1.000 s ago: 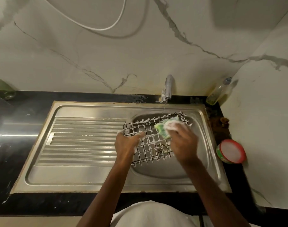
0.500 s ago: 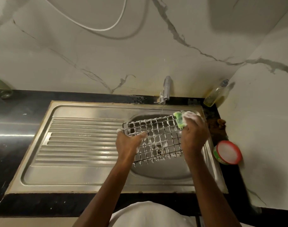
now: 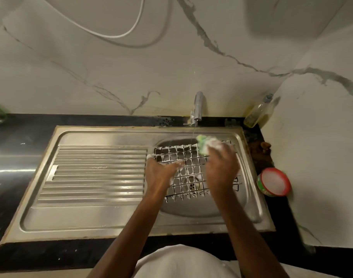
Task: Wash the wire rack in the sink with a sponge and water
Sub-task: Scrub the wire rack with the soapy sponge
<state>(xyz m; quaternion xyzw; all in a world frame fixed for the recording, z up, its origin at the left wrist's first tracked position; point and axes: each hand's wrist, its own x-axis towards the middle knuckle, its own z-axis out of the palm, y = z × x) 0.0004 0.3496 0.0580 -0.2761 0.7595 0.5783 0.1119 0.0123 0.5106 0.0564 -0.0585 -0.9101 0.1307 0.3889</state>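
Over the metal sink (image 3: 103, 213), your left hand (image 3: 160, 173) curled its fingers round the soapy rack (image 3: 183, 167); your right hand (image 3: 221, 167) squeezed the sponge (image 3: 203, 144) against it.

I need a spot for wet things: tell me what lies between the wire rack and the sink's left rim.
In the head view, only the ribbed draining board lies between wire rack and rim; nothing rests on it.

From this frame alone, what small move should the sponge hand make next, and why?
Probably draw the sponge back toward the body along the wire rack. The right hand holds it at the rack's far edge, under the tap's thin stream, while the left hand grips the rack's left side over the sink.
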